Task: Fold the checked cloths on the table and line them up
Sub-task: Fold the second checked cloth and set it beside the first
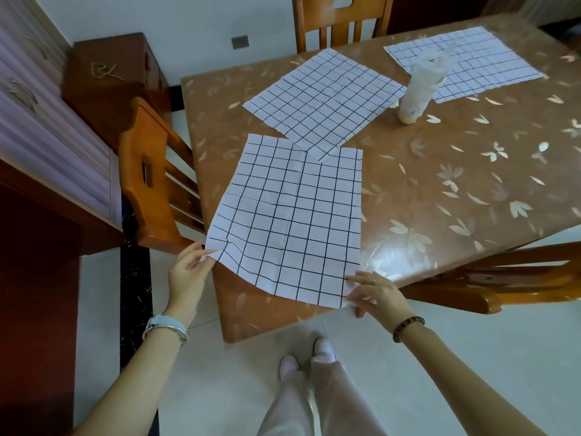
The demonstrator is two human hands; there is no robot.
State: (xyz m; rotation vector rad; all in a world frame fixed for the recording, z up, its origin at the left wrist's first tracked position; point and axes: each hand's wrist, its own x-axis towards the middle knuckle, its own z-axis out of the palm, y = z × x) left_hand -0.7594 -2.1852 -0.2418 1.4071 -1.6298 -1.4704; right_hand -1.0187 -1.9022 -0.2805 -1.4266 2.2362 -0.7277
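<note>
Three white cloths with a black check lie unfolded on the brown table [424, 190]. The near cloth [289, 221] is spread flat at the table's front corner. My left hand [190, 267] pinches its near left corner, which is lifted slightly. My right hand [372, 292] pinches its near right corner at the table's edge. The middle cloth [323, 99] lies further back, and its near corner overlaps the near cloth. The far cloth [471, 61] sits at the back right, partly hidden by a bottle.
A tall translucent bottle [419, 89] stands between the middle and far cloths. Wooden chairs stand at the left [151, 177], at the back [339, 23] and at the right [503, 278] of the table. A dark cabinet [110, 83] stands by the wall.
</note>
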